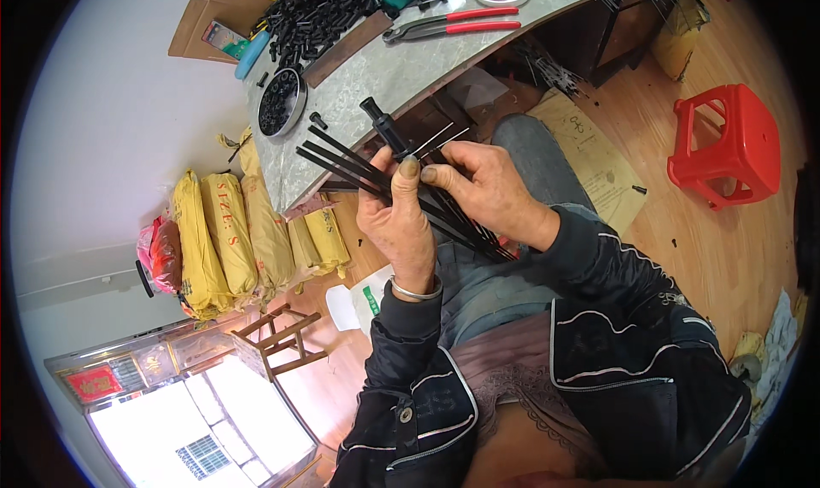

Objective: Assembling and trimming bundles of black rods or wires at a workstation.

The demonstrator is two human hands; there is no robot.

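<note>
The left hand [395,230] pinches black rods [333,161] and a black tube [386,127] between its fingers, over the lap, near the counter [363,71]. The right hand [502,191] curls its fingers beside the tube; what they pinch, I cannot tell.

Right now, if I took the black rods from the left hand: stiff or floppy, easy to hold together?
Likely stiff: the black rods run nearly straight beyond the left hand. Probably light, since each looks thin. May splay or slip, as their upper-left ends sit apart and uneven.
</note>
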